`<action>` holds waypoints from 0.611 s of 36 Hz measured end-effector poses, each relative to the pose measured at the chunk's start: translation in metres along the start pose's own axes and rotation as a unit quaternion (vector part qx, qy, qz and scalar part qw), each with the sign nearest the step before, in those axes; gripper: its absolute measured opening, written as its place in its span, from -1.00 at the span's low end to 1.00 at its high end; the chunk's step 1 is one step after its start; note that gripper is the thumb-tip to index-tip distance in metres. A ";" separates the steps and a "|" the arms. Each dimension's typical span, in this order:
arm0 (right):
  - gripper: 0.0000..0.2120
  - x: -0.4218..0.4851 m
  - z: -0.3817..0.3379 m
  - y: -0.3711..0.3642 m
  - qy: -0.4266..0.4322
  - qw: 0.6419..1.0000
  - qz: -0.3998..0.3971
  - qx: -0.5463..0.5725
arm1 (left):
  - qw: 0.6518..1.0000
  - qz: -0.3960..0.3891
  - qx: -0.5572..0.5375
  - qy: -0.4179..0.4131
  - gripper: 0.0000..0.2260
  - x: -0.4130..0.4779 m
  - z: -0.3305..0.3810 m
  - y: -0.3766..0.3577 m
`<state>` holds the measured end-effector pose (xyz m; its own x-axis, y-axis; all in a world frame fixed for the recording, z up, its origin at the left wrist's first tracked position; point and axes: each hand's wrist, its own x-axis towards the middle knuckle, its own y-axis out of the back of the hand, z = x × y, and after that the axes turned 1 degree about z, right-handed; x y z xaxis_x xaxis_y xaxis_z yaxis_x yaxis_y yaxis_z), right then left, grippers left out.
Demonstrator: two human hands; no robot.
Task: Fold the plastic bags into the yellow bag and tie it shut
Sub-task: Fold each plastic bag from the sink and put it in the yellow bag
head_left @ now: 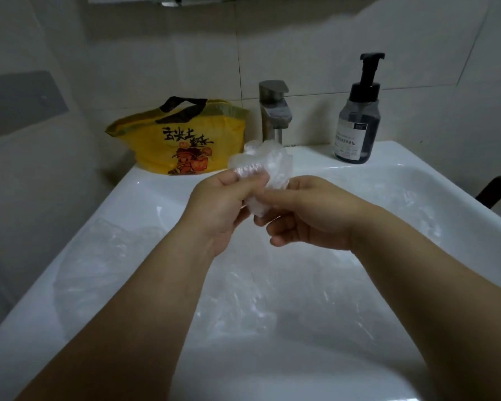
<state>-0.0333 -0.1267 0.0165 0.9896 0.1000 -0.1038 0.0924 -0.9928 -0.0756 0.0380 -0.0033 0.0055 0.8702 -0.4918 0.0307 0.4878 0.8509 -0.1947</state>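
Observation:
A clear plastic bag [268,163], crumpled into a small wad, is held over the sink between both hands. My left hand [223,204] grips its left side with curled fingers. My right hand [304,212] pinches its right and lower part. The yellow bag [182,140], printed with black characters and a cartoon, with black handles, stands open on the sink's back left corner, behind and left of my hands. More clear plastic bags [243,299] lie spread in the sink basin under my forearms.
A white sink [417,160] fills the lower view. A metal faucet [274,111] stands at the back centre, just right of the yellow bag. A dark pump bottle [357,120] stands at the back right. Tiled wall behind.

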 end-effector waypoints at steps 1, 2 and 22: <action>-0.79 0.000 0.001 -0.001 0.000 1.000 0.008 -0.001 | 1.000 -0.004 -0.004 0.003 -0.90 0.000 -0.001 -0.001; -0.83 0.001 0.001 -0.002 -0.002 1.000 0.016 -0.001 | 1.000 -0.016 -0.019 0.012 -0.81 0.001 -0.001 -0.002; -0.81 -0.010 -0.005 0.014 -0.086 0.986 -0.113 -0.091 | 0.968 0.078 -0.227 0.075 -0.80 0.006 0.021 0.029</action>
<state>-0.0417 -0.1419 0.0210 0.9100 0.3133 -0.2716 0.3411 -0.9380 0.0608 0.0588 0.0227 0.0210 0.8944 -0.4141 -0.1693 0.2408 0.7645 -0.5979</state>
